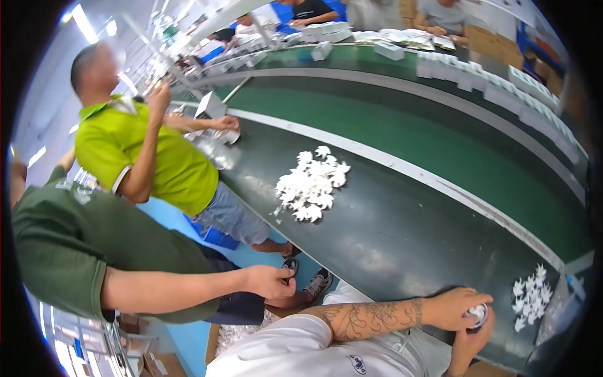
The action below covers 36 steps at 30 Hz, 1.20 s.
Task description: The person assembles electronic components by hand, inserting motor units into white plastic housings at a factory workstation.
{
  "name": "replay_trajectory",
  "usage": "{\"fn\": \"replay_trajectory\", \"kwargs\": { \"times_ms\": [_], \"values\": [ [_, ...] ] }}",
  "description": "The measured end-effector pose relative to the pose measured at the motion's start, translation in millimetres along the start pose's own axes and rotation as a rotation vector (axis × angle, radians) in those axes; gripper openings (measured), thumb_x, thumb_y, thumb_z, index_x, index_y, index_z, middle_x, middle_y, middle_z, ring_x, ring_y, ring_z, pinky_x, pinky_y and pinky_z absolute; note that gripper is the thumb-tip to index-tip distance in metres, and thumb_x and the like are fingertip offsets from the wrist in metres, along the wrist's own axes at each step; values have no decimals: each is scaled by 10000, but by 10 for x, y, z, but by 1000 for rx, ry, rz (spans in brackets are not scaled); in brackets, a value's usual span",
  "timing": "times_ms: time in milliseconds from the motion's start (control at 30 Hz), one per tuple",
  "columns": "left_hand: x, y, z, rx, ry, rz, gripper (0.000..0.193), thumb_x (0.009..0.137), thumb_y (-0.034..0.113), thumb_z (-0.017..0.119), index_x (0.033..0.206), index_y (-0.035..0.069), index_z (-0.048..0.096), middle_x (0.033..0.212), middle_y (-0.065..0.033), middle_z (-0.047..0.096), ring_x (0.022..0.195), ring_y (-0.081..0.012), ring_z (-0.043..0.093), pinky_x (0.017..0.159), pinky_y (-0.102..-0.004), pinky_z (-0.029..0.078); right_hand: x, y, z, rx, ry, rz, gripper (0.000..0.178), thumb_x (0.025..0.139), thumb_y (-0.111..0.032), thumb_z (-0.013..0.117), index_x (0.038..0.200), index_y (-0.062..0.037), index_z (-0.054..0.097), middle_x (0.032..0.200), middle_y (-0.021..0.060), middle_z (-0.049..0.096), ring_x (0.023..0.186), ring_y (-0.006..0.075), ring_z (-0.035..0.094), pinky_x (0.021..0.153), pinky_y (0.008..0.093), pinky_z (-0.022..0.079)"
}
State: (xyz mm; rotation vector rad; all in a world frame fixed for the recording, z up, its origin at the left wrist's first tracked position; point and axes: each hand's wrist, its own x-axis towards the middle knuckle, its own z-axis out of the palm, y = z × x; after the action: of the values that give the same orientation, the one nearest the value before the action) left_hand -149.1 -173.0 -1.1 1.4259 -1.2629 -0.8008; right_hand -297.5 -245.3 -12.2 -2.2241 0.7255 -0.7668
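My left hand (455, 308), at the end of a tattooed forearm, curls over a small round piece (478, 315) with white in its middle and a dark rim. From below, my right hand (470, 344) grips the same piece, its fingers wrapped round it. Both hands are close together at the near edge of the dark work surface (383, 239). Just right of them lies a small heap of white, spiky plastic parts (531, 298). The fingers cover much of the round piece, so its exact kind cannot be told.
A larger pile of similar white parts (311, 184) lies farther left. Clear plastic bagging (556, 320) sits at the right end. Beyond a pale rail (389, 160) runs a green belt (377, 119) with rows of white boxes (490, 81). Two people stand close on the left.
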Motion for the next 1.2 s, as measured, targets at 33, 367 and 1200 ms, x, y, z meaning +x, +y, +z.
{"fn": "replay_trajectory", "kwargs": {
  "times_ms": [33, 367, 1200],
  "values": [
    [2, -38, 62, -6, 4, 67, 649, 768, 211, 699, 1326, -29, 472, 1129, -206, 612, 1069, -367, 566, 939, -436, 462, -40, 81, -5, 46, 24, 59, 513, 798, -116, 697, 1257, 24, 517, 1148, 174, 583, 1038, 320, 583, 910, 383, 459],
    [135, -52, 117, 90, 132, 207, 776, 720, 199, 749, 1381, -12, 401, 1098, -193, 603, 1101, -353, 541, 926, -410, 465, 203, -271, -158, -96, 20, 90, 447, 894, -195, 702, 1243, 44, 558, 1124, 250, 632, 1016, 384, 628, 873, 440, 503],
    [805, -707, -1699, 361, 1137, 38, 439, 802, -6, 589, 1231, -43, 502, 1184, -253, 560, 906, -383, 637, 751, -425, 527, 78, 99, -8, 164, 28, 264, 437, 907, -6, 555, 1337, 8, 480, 1064, 89, 608, 841, 122, 542, 737, 250, 444]
  ]
}}
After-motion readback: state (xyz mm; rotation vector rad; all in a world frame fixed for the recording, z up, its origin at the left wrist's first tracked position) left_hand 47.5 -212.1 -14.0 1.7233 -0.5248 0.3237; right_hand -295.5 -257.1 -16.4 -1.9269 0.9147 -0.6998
